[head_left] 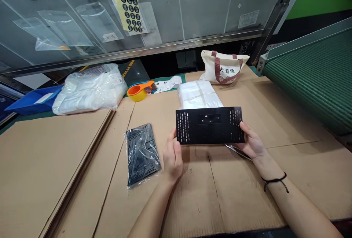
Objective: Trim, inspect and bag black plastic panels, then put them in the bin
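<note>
Between my two hands a black slotted panel (209, 130) is held up above the cardboard, its broad face toward me. Rows of slots run along both ends, and small holes sit near its upper middle. My left hand (172, 157) grips the left edge, while my right hand (252, 141) pinches the right edge. To the left of my left hand lies another black panel in a clear plastic bag (143, 154). A thin shiny metal object (238, 151) shows partly beneath my right hand; its kind is unclear. Behind the panel rests a stack of clear plastic bags (200, 94).
A tape dispenser (140, 90), a large plastic bundle (89, 89) and a blue tray (33, 100) line the back left. A cloth bag (224, 67) stands at the back. The green conveyor belt (316, 73) borders the right. Cardboard sheets (55, 146) form a raised edge at left.
</note>
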Motion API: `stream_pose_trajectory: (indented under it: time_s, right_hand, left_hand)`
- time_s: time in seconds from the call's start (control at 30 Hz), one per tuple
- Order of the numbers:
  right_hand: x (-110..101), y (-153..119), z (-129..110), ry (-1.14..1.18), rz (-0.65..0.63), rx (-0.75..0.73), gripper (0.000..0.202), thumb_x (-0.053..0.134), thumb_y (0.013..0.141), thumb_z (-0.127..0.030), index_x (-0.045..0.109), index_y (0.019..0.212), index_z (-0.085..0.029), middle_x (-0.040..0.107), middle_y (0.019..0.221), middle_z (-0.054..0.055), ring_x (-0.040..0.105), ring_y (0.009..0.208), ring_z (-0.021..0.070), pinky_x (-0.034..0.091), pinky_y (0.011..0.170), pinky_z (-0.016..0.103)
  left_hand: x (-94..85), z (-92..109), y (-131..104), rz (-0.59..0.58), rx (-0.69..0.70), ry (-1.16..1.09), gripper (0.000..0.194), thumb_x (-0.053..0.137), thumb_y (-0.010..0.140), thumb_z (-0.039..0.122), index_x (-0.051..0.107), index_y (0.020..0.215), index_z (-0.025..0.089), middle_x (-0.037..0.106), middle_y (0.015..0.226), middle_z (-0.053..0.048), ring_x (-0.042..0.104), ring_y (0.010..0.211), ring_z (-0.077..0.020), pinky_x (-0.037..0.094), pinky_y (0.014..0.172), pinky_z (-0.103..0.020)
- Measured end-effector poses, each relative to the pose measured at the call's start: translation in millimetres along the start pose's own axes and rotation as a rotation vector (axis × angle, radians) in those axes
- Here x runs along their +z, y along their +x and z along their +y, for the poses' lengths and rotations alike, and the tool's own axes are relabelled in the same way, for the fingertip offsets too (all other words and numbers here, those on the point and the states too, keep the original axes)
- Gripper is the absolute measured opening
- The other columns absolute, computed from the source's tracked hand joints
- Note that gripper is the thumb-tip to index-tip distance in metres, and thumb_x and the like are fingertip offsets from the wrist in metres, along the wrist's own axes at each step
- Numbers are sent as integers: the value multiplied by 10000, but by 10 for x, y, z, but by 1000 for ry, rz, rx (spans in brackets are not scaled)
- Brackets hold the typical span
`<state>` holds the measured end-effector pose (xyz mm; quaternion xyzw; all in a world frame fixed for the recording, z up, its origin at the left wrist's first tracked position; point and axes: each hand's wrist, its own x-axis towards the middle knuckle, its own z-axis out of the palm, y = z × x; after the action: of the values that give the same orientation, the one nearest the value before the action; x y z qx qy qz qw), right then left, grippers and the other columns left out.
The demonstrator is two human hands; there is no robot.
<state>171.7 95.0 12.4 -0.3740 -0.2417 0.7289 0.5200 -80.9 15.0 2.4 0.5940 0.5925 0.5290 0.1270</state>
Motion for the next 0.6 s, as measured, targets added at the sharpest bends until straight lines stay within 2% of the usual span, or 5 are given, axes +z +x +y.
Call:
stream_pose_trajectory:
  time_s: [0.07, 0.17, 0.3, 0.4, 0.6]
  right_hand:
    - [-34, 12, 11, -17, -11, -14, 269, 822, 652, -391, 716, 872, -276, 758, 870, -31, 704, 741, 191, 597, 657, 330]
    - [-67, 25, 12, -49, -40, -17, 248, 794, 690, -406, 707, 885, -281, 758, 894, -24, 708, 770, 208, 600, 675, 356]
    - [-41, 12, 6, -56, -50, -25, 285, 809, 665, -431, 705, 885, -282, 757, 895, -26, 704, 733, 184, 600, 656, 327]
    - [12, -11, 21, -105, -84, -55, 344, 817, 644, -465, 704, 904, -271, 758, 908, -3, 705, 743, 188, 599, 693, 336]
    - [125, -72, 90, -155, -177, -89, 450, 825, 594, -547, 704, 899, -239, 750, 908, 45, 698, 917, 240, 582, 810, 379]
  left_hand:
    - [28, 37, -61, -16, 9, -56, 481, 359, 992, 330, 369, 1457, 209, 465, 1465, -111, 426, 1356, -222, 346, 1130, -385]
    - [23, 57, -89, -32, 7, -101, 532, 405, 973, 404, 367, 1467, 209, 470, 1463, -109, 410, 1368, -235, 328, 1142, -384]
    - [11, 50, -78, -37, -11, -148, 571, 414, 954, 486, 399, 1453, 209, 476, 1457, -114, 412, 1365, -256, 314, 1146, -396]
    - [25, 39, -54, 6, -75, -172, 540, 398, 961, 485, 436, 1427, 214, 480, 1448, -109, 395, 1371, -258, 290, 1154, -413]
    - [38, 44, 34, 99, -210, -178, 447, 418, 957, 483, 573, 1265, 198, 566, 1280, -105, 509, 1227, -236, 342, 1105, -391]
